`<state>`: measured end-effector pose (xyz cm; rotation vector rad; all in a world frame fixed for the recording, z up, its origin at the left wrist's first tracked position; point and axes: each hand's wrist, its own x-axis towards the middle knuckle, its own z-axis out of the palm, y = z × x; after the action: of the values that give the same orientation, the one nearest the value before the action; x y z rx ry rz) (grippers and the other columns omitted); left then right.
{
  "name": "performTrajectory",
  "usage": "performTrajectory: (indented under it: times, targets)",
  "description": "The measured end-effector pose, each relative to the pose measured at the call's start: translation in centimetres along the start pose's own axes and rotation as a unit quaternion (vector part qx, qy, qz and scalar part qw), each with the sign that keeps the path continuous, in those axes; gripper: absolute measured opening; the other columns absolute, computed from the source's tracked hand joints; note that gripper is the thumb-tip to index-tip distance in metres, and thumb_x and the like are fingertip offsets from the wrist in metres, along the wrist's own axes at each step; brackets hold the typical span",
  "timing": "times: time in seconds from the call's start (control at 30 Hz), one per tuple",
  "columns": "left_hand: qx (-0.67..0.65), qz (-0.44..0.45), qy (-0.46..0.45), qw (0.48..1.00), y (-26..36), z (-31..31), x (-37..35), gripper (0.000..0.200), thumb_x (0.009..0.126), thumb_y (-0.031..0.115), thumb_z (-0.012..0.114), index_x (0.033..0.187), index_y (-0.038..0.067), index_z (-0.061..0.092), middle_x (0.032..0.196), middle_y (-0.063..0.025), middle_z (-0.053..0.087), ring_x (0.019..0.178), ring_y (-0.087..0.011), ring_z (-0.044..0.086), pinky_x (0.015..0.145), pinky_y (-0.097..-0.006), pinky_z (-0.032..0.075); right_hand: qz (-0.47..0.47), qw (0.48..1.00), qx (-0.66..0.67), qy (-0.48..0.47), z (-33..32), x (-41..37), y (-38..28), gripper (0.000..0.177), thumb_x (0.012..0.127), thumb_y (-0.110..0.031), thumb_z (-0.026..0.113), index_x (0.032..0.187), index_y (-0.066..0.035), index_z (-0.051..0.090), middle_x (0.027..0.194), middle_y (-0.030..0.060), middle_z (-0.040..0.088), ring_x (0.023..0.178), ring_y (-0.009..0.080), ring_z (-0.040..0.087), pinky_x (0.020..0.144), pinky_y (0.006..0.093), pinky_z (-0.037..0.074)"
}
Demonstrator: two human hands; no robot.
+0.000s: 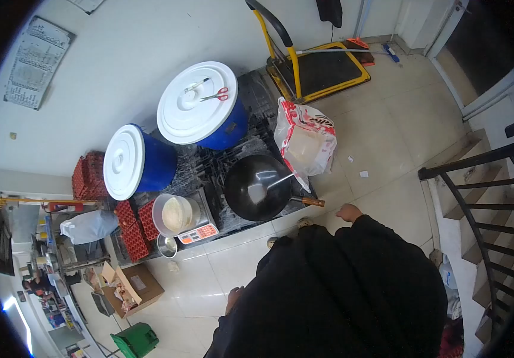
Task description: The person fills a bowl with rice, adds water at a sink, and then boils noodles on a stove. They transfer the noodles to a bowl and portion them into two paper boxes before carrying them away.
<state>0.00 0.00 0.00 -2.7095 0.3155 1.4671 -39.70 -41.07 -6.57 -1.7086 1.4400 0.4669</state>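
Note:
My right hand (348,212) hangs at my side, just beyond the wooden end of a wok handle, its fingers loosely curled and nothing seen in them. My left hand (233,298) shows only in part past the black sleeve, its fingers mostly hidden. In front of me a dark wok (251,200) rests on a low black pallet (212,167), with a metal-handled ladle (281,179) in it. Beside it, a clear tub of pale powder (176,215) stands on a digital scale (200,232). An opened red-and-white sack (307,140) lies against the pallet's right end.
Two blue barrels with white lids (194,110) stand by the wall; red-handled scissors (218,94) lie on one. Egg trays (131,235), a metal bowl (167,246), a cardboard box (140,286) and a green bin (136,340) are leftward. A yellow trolley (328,68) and stair railing (477,224) are rightward.

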Motion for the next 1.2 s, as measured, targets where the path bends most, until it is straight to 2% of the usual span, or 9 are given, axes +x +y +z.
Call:
performTrajectory:
  times: [0.37, 0.73, 0.87, 0.93, 0.97, 1.07, 1.13, 1.17, 1.2]
  targets:
    - [-0.063, 0.058, 0.005, 0.996, -0.5, 1.8, -2.2, 0.054, 0.076, 0.043, 0.052, 0.111, 0.001, 0.051, 0.112, -0.0185, 0.051, 0.106, -0.0271, 0.048, 0.09, -0.0333, 0.037, -0.009, 0.998, -0.068, 0.01, -1.9, -3.2, -2.3, 0.039, 0.065, -0.039, 0.059, 0.074, -0.001, 0.064, 0.081, 0.0214, 0.059, 0.079, 0.0348, 0.056, 0.07, 0.0389, 0.044]
    - [-0.163, 0.009, 0.036, 0.986, -19.3, 0.6, -6.4, 0.052, 0.076, 0.041, 0.052, 0.111, 0.003, 0.051, 0.109, -0.0171, 0.053, 0.105, -0.0267, 0.048, 0.089, -0.0332, 0.038, -0.163, 0.956, -0.233, -0.069, 6.6, -4.0, -19.1, 0.034, 0.067, -0.036, 0.055, 0.08, -0.006, 0.063, 0.075, 0.0202, 0.059, 0.078, 0.0341, 0.057, 0.069, 0.0401, 0.044]
    - [-0.332, -0.096, 0.096, 0.933, -30.4, 2.1, -8.6, 0.048, 0.079, 0.04, 0.049, 0.11, 0.003, 0.05, 0.08, -0.0145, 0.061, 0.053, -0.0236, 0.058, 0.045, -0.0343, 0.046, -0.342, 0.848, -0.382, -0.131, 17.0, -4.5, -26.4, 0.034, 0.066, -0.034, 0.056, 0.08, -0.003, 0.063, 0.078, 0.0198, 0.059, 0.078, 0.0347, 0.057, 0.068, 0.0397, 0.045]
    - [-0.377, -0.168, 0.13, 0.902, -35.9, 5.2, -8.5, 0.047, 0.075, 0.038, 0.055, 0.107, 0.003, 0.052, 0.081, -0.0132, 0.06, 0.058, -0.0253, 0.059, 0.049, -0.0363, 0.046, -0.457, 0.698, -0.513, -0.204, 20.4, -7.9, -32.7, 0.031, 0.07, -0.028, 0.056, 0.08, 0.0, 0.063, 0.082, 0.0211, 0.059, 0.08, 0.0338, 0.057, 0.071, 0.0395, 0.043]
    - [-0.425, -0.22, 0.113, 0.871, -36.4, 4.1, -10.9, 0.046, 0.073, 0.034, 0.059, 0.107, 0.004, 0.051, 0.085, -0.0136, 0.06, 0.064, -0.0272, 0.06, 0.054, -0.0377, 0.047, -0.416, 0.77, -0.44, -0.202, 22.0, -8.9, -34.5, 0.031, 0.07, -0.028, 0.056, 0.08, 0.0, 0.063, 0.082, 0.0211, 0.059, 0.08, 0.0338, 0.057, 0.071, 0.0397, 0.043]
    - [0.042, -0.016, 0.073, 0.996, -44.5, 12.5, -8.3, 0.05, 0.066, 0.021, 0.066, 0.11, 0.007, 0.049, 0.091, -0.0153, 0.059, 0.08, -0.0317, 0.058, 0.068, -0.0399, 0.047, -0.31, 0.885, -0.281, -0.206, 25.1, -10.5, -40.7, 0.031, 0.07, -0.029, 0.057, 0.078, 0.0, 0.063, 0.079, 0.0207, 0.059, 0.078, 0.0328, 0.058, 0.068, 0.0401, 0.044]
    - [-0.181, -0.092, 0.078, 0.976, -43.3, 13.3, -10.8, 0.048, 0.065, 0.019, 0.064, 0.11, 0.01, 0.05, 0.092, -0.0171, 0.058, 0.088, -0.0334, 0.054, 0.075, -0.0418, 0.043, -0.267, 0.89, -0.277, -0.244, 25.8, -9.2, -44.9, 0.033, 0.071, -0.033, 0.057, 0.077, -0.001, 0.062, 0.072, 0.017, 0.058, 0.07, 0.0285, 0.057, 0.059, 0.0396, 0.043]
    - [-0.092, 0.001, 0.134, 0.987, -44.1, 16.4, -8.8, 0.039, 0.071, 0.029, 0.057, 0.104, 0.009, 0.054, 0.093, -0.0172, 0.058, 0.089, -0.0341, 0.054, 0.076, -0.041, 0.043, -0.229, 0.901, -0.264, -0.258, 26.7, -7.3, -46.5, 0.035, 0.072, -0.036, 0.056, 0.077, -0.002, 0.061, 0.067, 0.0138, 0.056, 0.064, 0.0252, 0.055, 0.052, 0.0393, 0.042]
    - [-0.247, -0.09, 0.018, 0.965, -44.2, 17.4, -7.2, 0.038, 0.075, 0.036, 0.05, 0.099, 0.007, 0.057, 0.094, -0.0176, 0.058, 0.091, -0.0358, 0.052, 0.076, -0.0384, 0.043, -0.16, 0.924, -0.229, -0.262, 28.3, -3.9, -47.6, 0.039, 0.075, -0.043, 0.054, 0.078, -0.004, 0.06, 0.06, 0.0077, 0.053, 0.053, 0.0194, 0.051, 0.042, 0.0388, 0.039]
